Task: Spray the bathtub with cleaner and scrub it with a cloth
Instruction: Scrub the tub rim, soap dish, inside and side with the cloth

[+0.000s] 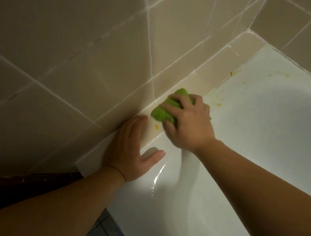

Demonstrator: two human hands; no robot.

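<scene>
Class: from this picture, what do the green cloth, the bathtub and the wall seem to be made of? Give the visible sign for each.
Green cloth: soft fabric, perhaps microfibre; it bunches under the right hand.
Bathtub: glossy white enamel or acrylic, cannot tell which; it mirrors light.
Wall: beige glazed ceramic tiles, judging by pale grout lines and slight sheen.

Green cloth [165,110], white bathtub [262,123], beige tiles [62,30], yellowish stains [232,73].

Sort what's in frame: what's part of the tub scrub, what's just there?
In the job:
- crumpled green cloth, gripped by the right hand
- white glossy bathtub, rim wet
- yellowish smears on the rim
- left hand, flat on the rim, bracing

Just there:
- beige tiled wall
- beige tile ledge
- dark wooden strip

No spray bottle in view.
</scene>
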